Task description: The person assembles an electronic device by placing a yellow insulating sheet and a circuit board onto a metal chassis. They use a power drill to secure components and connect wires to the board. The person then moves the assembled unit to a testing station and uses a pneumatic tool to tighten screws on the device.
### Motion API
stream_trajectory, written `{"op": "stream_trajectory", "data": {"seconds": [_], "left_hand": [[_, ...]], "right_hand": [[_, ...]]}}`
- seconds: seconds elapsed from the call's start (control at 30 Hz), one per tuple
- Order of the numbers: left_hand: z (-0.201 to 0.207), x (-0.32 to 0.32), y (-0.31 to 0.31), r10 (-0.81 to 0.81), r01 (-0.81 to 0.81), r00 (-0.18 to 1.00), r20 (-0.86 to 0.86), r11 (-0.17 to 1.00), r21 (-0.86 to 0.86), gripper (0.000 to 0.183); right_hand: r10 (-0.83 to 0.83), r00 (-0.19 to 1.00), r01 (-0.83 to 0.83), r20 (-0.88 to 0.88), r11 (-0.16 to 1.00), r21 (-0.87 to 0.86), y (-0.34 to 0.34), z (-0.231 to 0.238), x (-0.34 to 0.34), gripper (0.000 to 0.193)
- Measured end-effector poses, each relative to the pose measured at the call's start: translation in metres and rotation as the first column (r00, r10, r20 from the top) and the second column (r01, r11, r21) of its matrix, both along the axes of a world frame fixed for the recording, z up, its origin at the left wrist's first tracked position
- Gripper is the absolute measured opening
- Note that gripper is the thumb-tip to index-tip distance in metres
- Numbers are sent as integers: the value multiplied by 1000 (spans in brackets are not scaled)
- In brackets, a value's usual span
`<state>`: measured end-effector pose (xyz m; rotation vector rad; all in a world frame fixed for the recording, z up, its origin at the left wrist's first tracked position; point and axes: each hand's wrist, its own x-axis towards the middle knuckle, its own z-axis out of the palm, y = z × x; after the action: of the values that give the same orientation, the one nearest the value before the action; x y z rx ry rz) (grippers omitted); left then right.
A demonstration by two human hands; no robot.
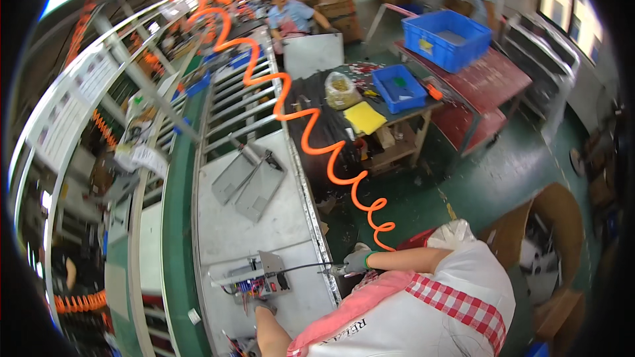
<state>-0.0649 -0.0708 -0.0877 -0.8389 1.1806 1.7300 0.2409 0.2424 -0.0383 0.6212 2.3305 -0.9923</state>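
Observation:
My right hand [357,262], in a grey glove with a green cuff, is closed near the bench's right edge. A black cable [305,266] runs to its fingers from an open metal electrical unit [259,279]. Coloured wires, a red switch and a black socket show on that unit. Small grey parts by my right fingertips are too blurred to name. My left hand [266,307] is beside the unit's near side, its fingers mostly hidden. Close to my right wrist, an orange coiled hose [360,192] comes down.
Grey metal panels [254,182] lie farther up the conveyor bench [301,225]. To the right, a worktable holds a blue bin [400,87] and a yellow pad [365,118]. A cardboard box [562,225] with metal parts stands at right. A co-worker [289,16] handles a grey panel beyond.

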Motion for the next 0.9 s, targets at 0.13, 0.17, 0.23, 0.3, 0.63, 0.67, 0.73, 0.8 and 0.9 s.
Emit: {"op": "stream_trajectory", "data": {"seconds": [0.13, 0.17, 0.23, 0.3, 0.63, 0.67, 0.73, 0.8, 0.9], "left_hand": [[1, 5, -6, 48, -51, 998, 31, 992, 112, 39], [-1, 10, -6, 49, -55, 998, 47, 989, 136, 39], [-3, 16, -22, 30, -44, 997, 77, 982, 182, 41], [-8, 26, -42, -26, 1, 995, 98, 971, 241, 42], [54, 54, 49, 313, -304, 949, 28, 892, 334, 34], [55, 57, 56, 312, -272, 950, -18, 855, 442, 31], [57, 65, 63, 309, -163, 944, -114, 738, 655, 26], [60, 72, 63, 123, -5, 963, -241, 900, 436, 13], [53, 107, 70, 61, -40, 990, -129, 986, 162, 6]], "right_hand": [[137, 990, -137, 30, 990, -25, -1, 46, 0, 41], [102, 993, -100, 51, 994, -48, 3, 50, 0, 40], [51, 998, -50, 31, 998, -39, 2, 38, -1, 40], [61, 998, -58, 34, 994, -88, 4, 28, -3, 41], [140, 989, -137, 38, 988, -72, 4, 12, -10, 41], [119, 993, -117, 27, 990, -81, 6, 2, -9, 40], [88, 996, -90, -24, 994, -60, 4, -5, -8, 40], [89, 996, -90, -26, 993, -73, 4, 0, -6, 37], [68, 996, -78, -61, 981, -175, -6, 50, -1, 34]]}}
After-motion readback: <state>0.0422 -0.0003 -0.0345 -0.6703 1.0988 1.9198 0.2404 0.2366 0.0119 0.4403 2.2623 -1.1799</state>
